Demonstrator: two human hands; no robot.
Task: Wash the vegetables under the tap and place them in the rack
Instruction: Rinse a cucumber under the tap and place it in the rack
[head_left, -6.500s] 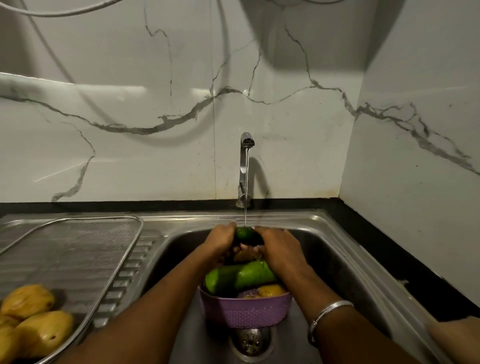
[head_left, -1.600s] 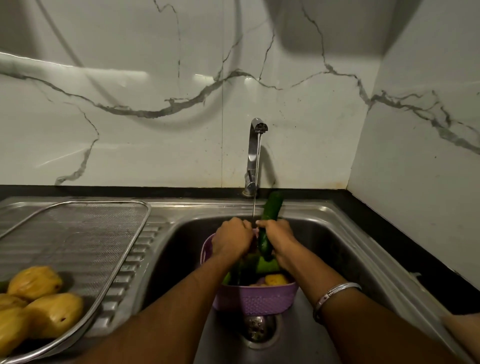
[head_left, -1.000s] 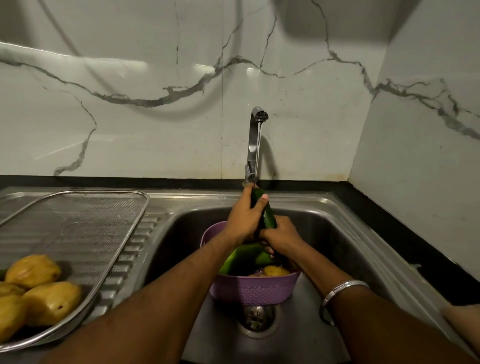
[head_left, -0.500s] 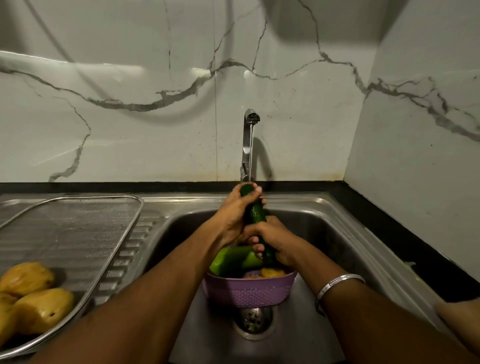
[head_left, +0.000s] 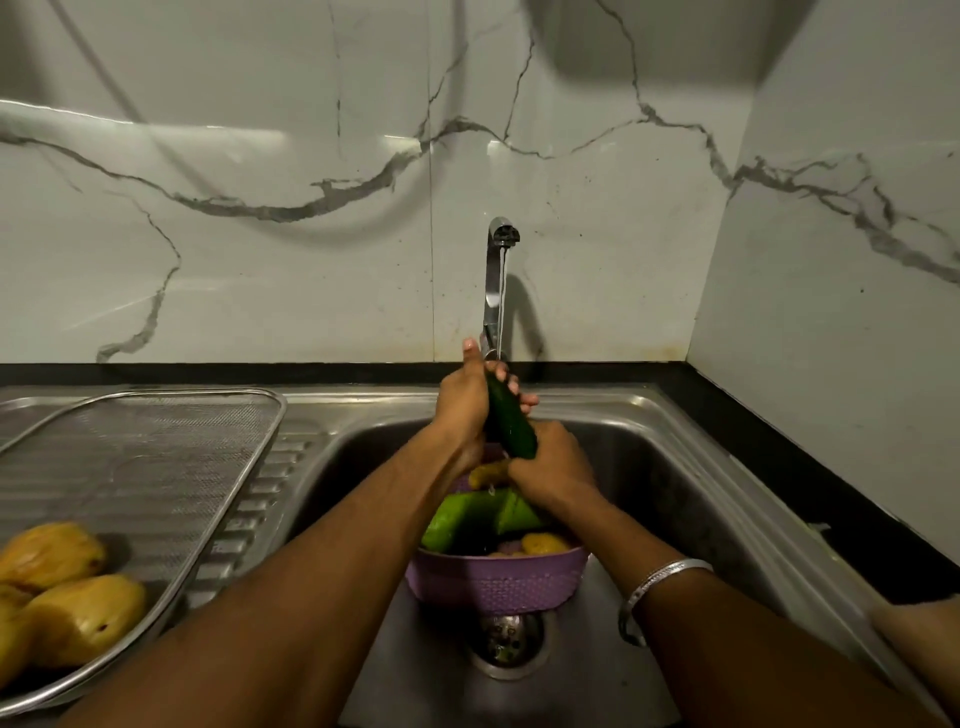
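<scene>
Rack (head_left: 218, 499): steel mesh on the drainboard, yellow mangoes (head_left: 78, 618) at its near end.
Basket (head_left: 493, 582): purple, in the sink (head_left: 691, 499) above the drain, holding green and yellow produce.
Right hand (head_left: 553, 465): wrapped round the cucumber's lower end.
Cucumber (head_left: 511, 423): dark green, tilted upright over the basket.
Left hand (head_left: 465, 402): curled round its upper part.
Tap (head_left: 496, 280): a thin stream falls onto the cucumber's top.

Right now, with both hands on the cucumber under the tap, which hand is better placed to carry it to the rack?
Probably left: the left hand grips the cucumber on the rack side.
</scene>
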